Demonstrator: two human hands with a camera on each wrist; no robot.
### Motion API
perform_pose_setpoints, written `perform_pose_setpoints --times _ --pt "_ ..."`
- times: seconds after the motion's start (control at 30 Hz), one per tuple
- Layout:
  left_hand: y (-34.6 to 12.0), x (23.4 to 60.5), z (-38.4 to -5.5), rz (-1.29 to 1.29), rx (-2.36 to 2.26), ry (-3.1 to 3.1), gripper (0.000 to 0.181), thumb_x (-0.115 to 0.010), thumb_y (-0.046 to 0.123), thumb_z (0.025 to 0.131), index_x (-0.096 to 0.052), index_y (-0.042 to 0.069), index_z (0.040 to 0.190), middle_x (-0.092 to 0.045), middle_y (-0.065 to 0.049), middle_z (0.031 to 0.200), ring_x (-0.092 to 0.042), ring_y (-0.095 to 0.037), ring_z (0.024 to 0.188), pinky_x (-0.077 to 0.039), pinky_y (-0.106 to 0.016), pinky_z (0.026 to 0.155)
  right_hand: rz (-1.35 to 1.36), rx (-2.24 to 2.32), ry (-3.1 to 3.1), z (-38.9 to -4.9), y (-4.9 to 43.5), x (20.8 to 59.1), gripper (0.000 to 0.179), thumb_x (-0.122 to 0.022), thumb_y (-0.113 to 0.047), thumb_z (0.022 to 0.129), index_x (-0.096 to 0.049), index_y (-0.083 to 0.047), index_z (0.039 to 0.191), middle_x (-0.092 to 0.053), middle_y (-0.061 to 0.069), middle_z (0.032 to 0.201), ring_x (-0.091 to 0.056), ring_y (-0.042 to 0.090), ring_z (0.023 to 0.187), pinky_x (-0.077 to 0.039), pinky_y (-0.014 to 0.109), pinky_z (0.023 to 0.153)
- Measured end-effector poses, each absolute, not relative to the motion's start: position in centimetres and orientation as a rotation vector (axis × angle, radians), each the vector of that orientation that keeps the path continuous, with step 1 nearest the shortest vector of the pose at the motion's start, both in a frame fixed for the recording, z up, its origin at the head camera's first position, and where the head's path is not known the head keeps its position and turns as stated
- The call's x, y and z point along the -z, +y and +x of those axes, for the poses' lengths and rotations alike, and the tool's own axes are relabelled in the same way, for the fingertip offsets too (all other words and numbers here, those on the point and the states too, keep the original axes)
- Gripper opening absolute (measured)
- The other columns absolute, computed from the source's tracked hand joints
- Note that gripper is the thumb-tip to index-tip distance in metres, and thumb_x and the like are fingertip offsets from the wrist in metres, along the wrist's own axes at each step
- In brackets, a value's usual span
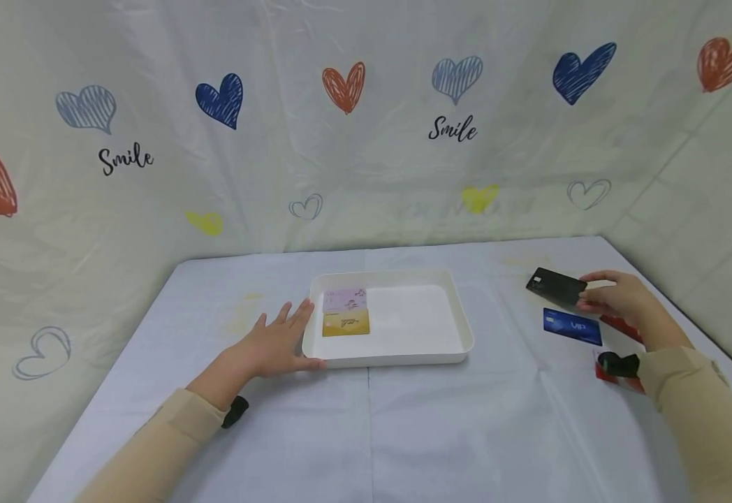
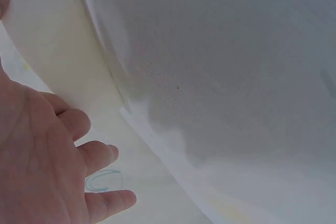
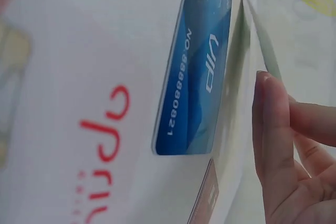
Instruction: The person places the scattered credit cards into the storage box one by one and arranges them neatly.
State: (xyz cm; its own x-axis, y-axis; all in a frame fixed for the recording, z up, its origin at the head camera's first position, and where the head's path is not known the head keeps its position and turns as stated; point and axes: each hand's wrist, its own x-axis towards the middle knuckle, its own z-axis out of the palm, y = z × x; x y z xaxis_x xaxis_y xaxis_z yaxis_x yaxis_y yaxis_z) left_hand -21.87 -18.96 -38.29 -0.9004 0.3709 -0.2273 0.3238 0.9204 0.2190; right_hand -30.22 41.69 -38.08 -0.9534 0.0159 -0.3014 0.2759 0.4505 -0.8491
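My right hand pinches a black card by its near right corner, between thumb and fingertips. In the right wrist view that card shows nearly edge-on, tilted above the table. Just below it on the cloth lies a blue VIP card. My left hand is spread with straight fingers at the left wall of a white tray, thumb at its front corner. Inside the tray on the left, a pinkish-purple card lies right behind a gold card.
A red card lies partly under the right hand. Nearer me, a red and white card is partly hidden by the black wrist camera. A white cloth covers the table, and a curtain with hearts hangs behind.
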Motion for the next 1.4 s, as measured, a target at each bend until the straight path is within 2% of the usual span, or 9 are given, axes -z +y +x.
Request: perform_pose_setpoints --times 0.17,0.27,0.47,0.53,0.63,0.73,1.13,1.4 --pt "-18.8 38.4 -21.9 0.520 -0.243 2.816 0.122 -0.063 0.077 0.085 -0.008 0.003 0.164 -0.011 -0.013 0.171 -0.007 -0.040 0.155 -0.009 -0.071 0.116 0.250 1.572 2.440 -29.9 41.7 38.3 0.056 -0.052 -0.008 0.107 -0.022 0.013 0.149 -0.070 -0.001 0.082 -0.072 0.011 0.073 -0.059 0.024 0.072" --pt "-18.8 38.4 -22.0 0.522 -0.233 2.819 0.122 -0.063 0.078 0.084 -0.008 0.003 0.164 -0.012 -0.013 0.171 -0.008 -0.040 0.155 -0.009 -0.071 0.116 0.265 1.599 2.434 -29.9 41.7 38.2 0.051 -0.054 -0.011 0.107 -0.030 0.009 0.146 -0.067 -0.002 0.085 -0.072 0.011 0.076 -0.059 0.024 0.075" --pt "-18.8 38.3 -21.9 0.518 -0.252 2.820 0.121 -0.065 0.075 0.085 -0.008 0.003 0.164 -0.012 -0.013 0.171 -0.008 -0.040 0.155 -0.009 -0.072 0.116 0.258 1.598 2.440 -29.9 41.0 37.5 0.050 -0.056 -0.014 0.107 -0.034 0.004 0.147 -0.063 -0.003 0.089 -0.071 0.010 0.079 -0.058 0.024 0.078" --pt "-18.8 38.2 -21.8 0.519 -0.255 2.819 0.121 -0.065 0.075 0.085 -0.008 0.003 0.164 -0.012 -0.013 0.171 -0.007 -0.040 0.155 -0.009 -0.072 0.116 0.255 1.631 2.407 -29.8 40.6 37.3 0.042 -0.056 -0.013 0.106 -0.041 0.001 0.143 -0.065 -0.004 0.087 -0.071 0.010 0.079 -0.058 0.023 0.076" --pt "-18.8 38.3 -21.8 0.517 -0.264 2.816 0.122 -0.064 0.076 0.085 -0.008 0.003 0.164 -0.011 -0.013 0.171 -0.007 -0.040 0.155 -0.008 -0.072 0.116 0.240 1.708 2.320 -29.4 39.8 37.2 0.026 -0.058 -0.013 0.106 -0.052 -0.013 0.130 -0.068 -0.006 0.086 -0.072 0.009 0.080 -0.058 0.021 0.076" --pt "-18.7 38.3 -21.7 0.511 -0.272 2.812 0.122 -0.065 0.076 0.084 -0.008 0.003 0.164 -0.011 -0.013 0.171 -0.007 -0.040 0.155 -0.008 -0.072 0.116 0.217 1.745 2.285 -29.1 39.0 37.0 0.019 -0.060 -0.015 0.105 -0.055 -0.024 0.120 -0.070 -0.007 0.086 -0.073 0.008 0.081 -0.057 0.021 0.076" --pt "-18.7 38.3 -21.8 0.523 -0.250 2.826 0.121 -0.063 0.076 0.086 -0.007 0.004 0.165 -0.011 -0.012 0.171 -0.007 -0.039 0.156 -0.009 -0.071 0.117 0.044 1.692 2.333 -28.5 36.0 35.5 0.021 -0.056 -0.013 0.107 -0.052 -0.019 0.127 -0.067 -0.005 0.092 -0.072 0.007 0.084 -0.058 0.024 0.082" --pt "-18.8 38.4 -21.7 0.524 -0.241 2.829 0.122 -0.063 0.077 0.085 -0.007 0.003 0.164 -0.011 -0.012 0.171 -0.008 -0.040 0.155 -0.009 -0.071 0.116 -0.041 1.680 2.337 -28.2 32.7 34.9 0.037 -0.056 -0.009 0.106 -0.046 -0.001 0.141 -0.067 -0.003 0.093 -0.071 0.008 0.082 -0.059 0.024 0.080"
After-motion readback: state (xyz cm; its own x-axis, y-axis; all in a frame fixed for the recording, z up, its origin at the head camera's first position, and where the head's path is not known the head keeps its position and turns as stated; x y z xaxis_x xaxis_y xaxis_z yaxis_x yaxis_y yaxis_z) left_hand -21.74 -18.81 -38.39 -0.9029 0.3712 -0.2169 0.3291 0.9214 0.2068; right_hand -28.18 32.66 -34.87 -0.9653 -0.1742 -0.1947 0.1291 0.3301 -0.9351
